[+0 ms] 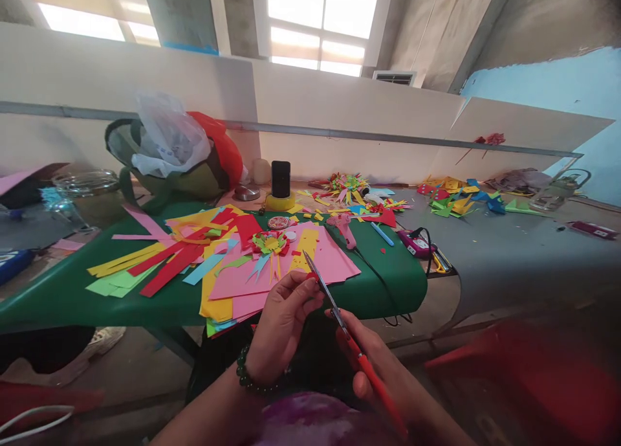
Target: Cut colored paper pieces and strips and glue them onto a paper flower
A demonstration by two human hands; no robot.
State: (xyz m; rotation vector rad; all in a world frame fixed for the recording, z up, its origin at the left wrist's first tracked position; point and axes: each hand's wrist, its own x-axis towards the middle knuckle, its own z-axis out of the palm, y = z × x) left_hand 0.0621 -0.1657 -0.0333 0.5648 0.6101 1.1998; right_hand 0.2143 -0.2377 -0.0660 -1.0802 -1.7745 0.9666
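My left hand (286,323) pinches a small piece of red paper (312,276) between thumb and fingertips. Red-handled scissors (347,336) are gripped in my right hand (371,352), their blades pointing up and left beside that paper. Whether the blades touch the paper I cannot tell. Just beyond my hands lie pink paper sheets (334,258) stacked over yellow and other colours. On them rests a paper flower (270,244) with a yellow centre, green and red petals and thin strips hanging from it. A yellow strip (305,246) with small red scraps lies beside the flower.
Coloured paper strips (165,258) spread over the green table cover (63,284) at left. A pink glue gun (343,229) with its cord, a blue pen (382,234) and a purple box (416,245) are at right. Behind stand a phone (281,178) and a bag (182,177).
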